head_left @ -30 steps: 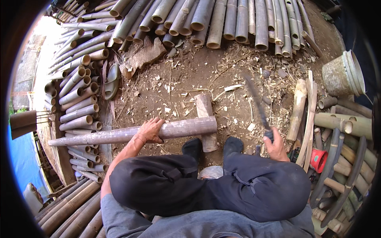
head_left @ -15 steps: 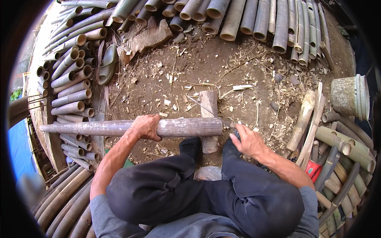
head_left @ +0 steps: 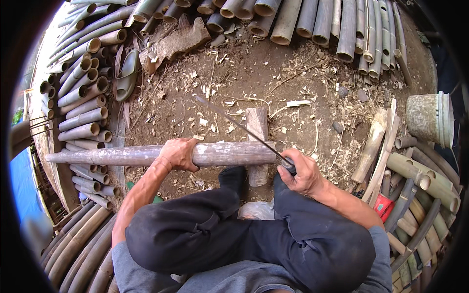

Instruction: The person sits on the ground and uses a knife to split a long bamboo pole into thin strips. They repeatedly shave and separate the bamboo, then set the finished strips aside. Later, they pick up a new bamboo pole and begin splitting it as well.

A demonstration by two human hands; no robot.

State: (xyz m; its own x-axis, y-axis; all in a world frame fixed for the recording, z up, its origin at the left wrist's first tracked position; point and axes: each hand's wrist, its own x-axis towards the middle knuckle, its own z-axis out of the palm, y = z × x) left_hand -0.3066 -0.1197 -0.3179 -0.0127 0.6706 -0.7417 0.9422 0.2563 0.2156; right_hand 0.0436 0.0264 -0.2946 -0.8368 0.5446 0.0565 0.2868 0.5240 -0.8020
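A long bamboo pole (head_left: 229, 154) lies crosswise before my knees, its right end over a short wood block (head_left: 257, 119) on the ground. My left hand (head_left: 179, 155) is closed around the pole near its middle, thumb on the near side. At the pole's right end, my right hand (head_left: 302, 172) grips the dark handle of a long, thin-bladed knife (head_left: 239, 126). Its narrow blade slants up and left, passing across the pole's end and above the block. Whether the blade touches the bamboo I cannot tell.
Cut bamboo tubes (head_left: 83, 117) are stacked at the left, with more tubes (head_left: 322, 24) along the far side. A dirty bucket (head_left: 430, 119) stands at the right beside split wood and bamboo pieces (head_left: 371, 146). Pale chips litter the dirt. A green clog (head_left: 128, 75) lies at the far left.
My right hand has turned and shifted slightly left, bringing the knife handle into sight. The blade now reaches farther up and left. My left hand stays on the bamboo pole.
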